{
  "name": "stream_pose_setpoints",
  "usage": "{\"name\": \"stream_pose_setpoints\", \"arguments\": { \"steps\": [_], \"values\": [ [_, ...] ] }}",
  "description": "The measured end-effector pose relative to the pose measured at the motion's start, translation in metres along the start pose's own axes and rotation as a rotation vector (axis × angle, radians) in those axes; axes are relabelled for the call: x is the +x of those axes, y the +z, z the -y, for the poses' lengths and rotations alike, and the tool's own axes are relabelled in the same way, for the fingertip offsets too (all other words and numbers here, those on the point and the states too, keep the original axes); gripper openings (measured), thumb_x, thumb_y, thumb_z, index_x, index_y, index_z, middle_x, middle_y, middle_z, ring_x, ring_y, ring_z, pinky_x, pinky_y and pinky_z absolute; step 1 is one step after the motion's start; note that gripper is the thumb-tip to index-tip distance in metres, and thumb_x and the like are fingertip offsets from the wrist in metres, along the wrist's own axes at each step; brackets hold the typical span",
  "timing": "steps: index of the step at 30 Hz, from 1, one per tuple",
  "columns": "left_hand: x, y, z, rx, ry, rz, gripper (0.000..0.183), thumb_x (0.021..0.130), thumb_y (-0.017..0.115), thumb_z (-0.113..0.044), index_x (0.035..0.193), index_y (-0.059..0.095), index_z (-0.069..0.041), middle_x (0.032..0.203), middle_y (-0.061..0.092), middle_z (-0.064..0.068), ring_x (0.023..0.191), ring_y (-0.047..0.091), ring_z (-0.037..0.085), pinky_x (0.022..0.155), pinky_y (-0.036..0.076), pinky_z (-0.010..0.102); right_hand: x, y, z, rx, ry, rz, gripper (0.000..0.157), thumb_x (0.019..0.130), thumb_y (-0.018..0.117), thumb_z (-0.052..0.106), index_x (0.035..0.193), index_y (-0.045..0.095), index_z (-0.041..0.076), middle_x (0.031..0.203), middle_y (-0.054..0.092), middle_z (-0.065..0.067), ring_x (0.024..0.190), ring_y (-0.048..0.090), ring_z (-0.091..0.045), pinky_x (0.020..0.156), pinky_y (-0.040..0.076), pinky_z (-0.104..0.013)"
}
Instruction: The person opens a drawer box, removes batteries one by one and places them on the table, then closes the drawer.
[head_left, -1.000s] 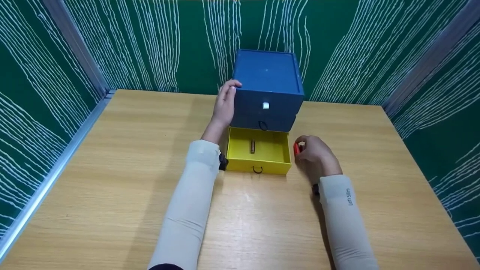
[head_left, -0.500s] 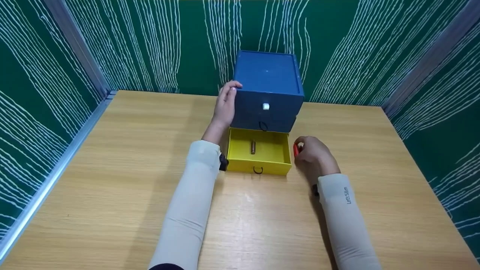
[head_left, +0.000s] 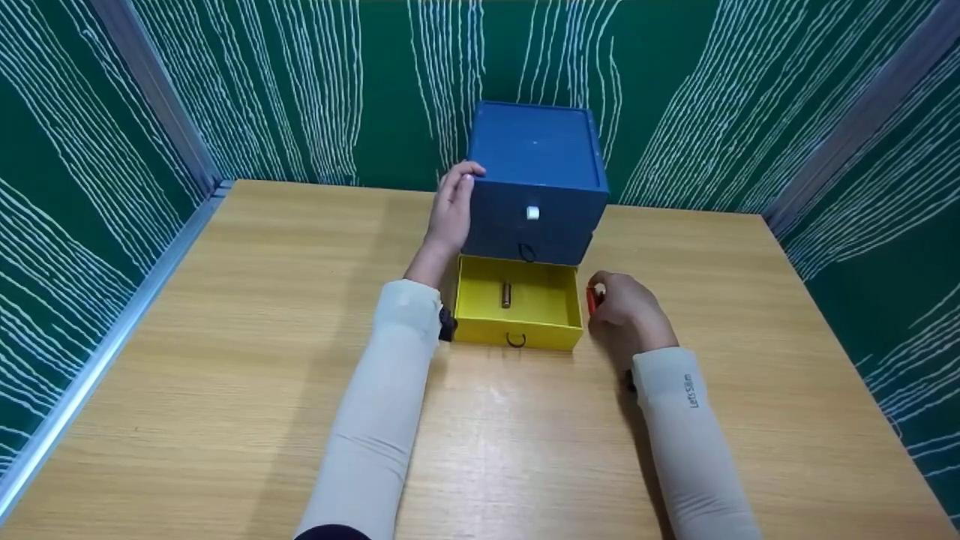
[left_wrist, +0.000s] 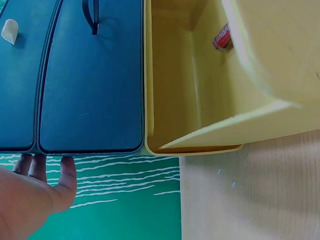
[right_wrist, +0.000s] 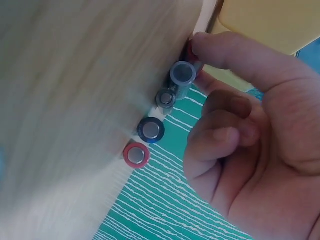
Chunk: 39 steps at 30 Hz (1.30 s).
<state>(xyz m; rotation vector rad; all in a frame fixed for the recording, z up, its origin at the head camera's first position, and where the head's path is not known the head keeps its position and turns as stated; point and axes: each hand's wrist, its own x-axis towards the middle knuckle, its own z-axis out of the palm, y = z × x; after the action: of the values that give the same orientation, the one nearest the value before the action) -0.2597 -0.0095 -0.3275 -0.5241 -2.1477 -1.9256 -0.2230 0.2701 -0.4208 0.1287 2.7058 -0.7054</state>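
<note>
My left hand (head_left: pixel 451 210) rests along the left side of the blue drawer cabinet (head_left: pixel 536 146), fingertips at its top front edge. Below the blue drawers, a yellow drawer (head_left: pixel 517 334) is pulled out. Inside it lies a battery (head_left: pixel 506 295), whose red label shows in the left wrist view. To the right of the drawer, my right hand (head_left: pixel 630 304) pinches a red battery (head_left: pixel 591 300) between thumb and index finger, close over the table. Beside it, the right wrist view shows a grey battery (right_wrist: pixel 182 73), a small battery (right_wrist: pixel 166 98), a blue-rimmed battery (right_wrist: pixel 151 130) and a red-rimmed battery (right_wrist: pixel 136 155) in a row.
The cabinet stands near the back edge of the wooden table (head_left: pixel 300 247), in front of a green wall (head_left: pixel 390 90) with white wavy lines. A white knob (head_left: pixel 532 213) sits on the top drawer, with a black loop (head_left: pixel 526 251) on the one below.
My right hand and forearm have shifted very slightly to the left, still pinching the red battery. The left hand and the yellow drawer have stayed in place.
</note>
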Motion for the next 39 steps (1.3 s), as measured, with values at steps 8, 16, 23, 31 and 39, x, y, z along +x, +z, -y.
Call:
{"name": "stream_pose_setpoints", "arguments": {
  "steps": [8,16,23,31,39],
  "values": [
    [0.001,0.001,-0.004,0.015,-0.020,-0.003,0.027,0.097,0.026,-0.022,0.111,0.047,-0.014,0.128,0.038,0.000,0.119,0.032,0.012,0.101,0.026,0.030,-0.011,-0.014,0.010,-0.091,-0.105,-0.102,0.064,0.076,0.063,0.027,0.132,0.033,0.021,0.089,0.056,-0.009,0.077,0.050,-0.025,0.063,0.042,-0.033],
    [0.001,0.002,-0.002,0.008,-0.004,-0.004,0.028,0.097,0.025,-0.020,0.112,0.047,-0.011,0.127,0.039,0.000,0.118,0.033,0.011,0.100,0.027,0.028,-0.027,-0.019,0.023,-0.039,-0.162,-0.122,0.038,0.075,0.063,0.033,0.109,0.054,0.018,0.076,0.060,-0.005,0.063,0.054,-0.022,0.056,0.043,-0.029],
    [-0.001,0.002,0.000,-0.001,-0.031,0.000,0.028,0.097,0.025,-0.022,0.112,0.046,-0.013,0.128,0.038,-0.002,0.119,0.032,0.012,0.101,0.026,0.032,-0.026,-0.007,0.037,-0.027,-0.306,-0.141,0.028,0.076,0.062,0.031,0.101,0.059,0.019,0.073,0.054,-0.006,0.061,0.050,-0.021,0.051,0.039,-0.030],
    [-0.001,0.002,0.000,0.003,-0.043,0.006,0.028,0.097,0.025,-0.025,0.112,0.045,-0.015,0.128,0.037,-0.001,0.117,0.032,0.013,0.100,0.026,0.034,-0.019,0.010,0.055,0.012,-0.395,-0.206,0.029,0.074,0.063,0.031,0.101,0.057,0.028,0.084,0.056,-0.003,0.074,0.047,-0.018,0.061,0.037,-0.032],
    [-0.001,0.001,0.000,-0.008,-0.011,-0.004,0.027,0.097,0.026,-0.022,0.111,0.046,-0.013,0.126,0.039,-0.001,0.118,0.032,0.012,0.101,0.025,0.031,-0.010,0.025,0.075,-0.046,-0.476,-0.229,0.028,0.073,0.061,0.032,0.100,0.061,0.023,0.072,0.053,0.001,0.066,0.048,-0.016,0.056,0.037,-0.030]
  ]
}}
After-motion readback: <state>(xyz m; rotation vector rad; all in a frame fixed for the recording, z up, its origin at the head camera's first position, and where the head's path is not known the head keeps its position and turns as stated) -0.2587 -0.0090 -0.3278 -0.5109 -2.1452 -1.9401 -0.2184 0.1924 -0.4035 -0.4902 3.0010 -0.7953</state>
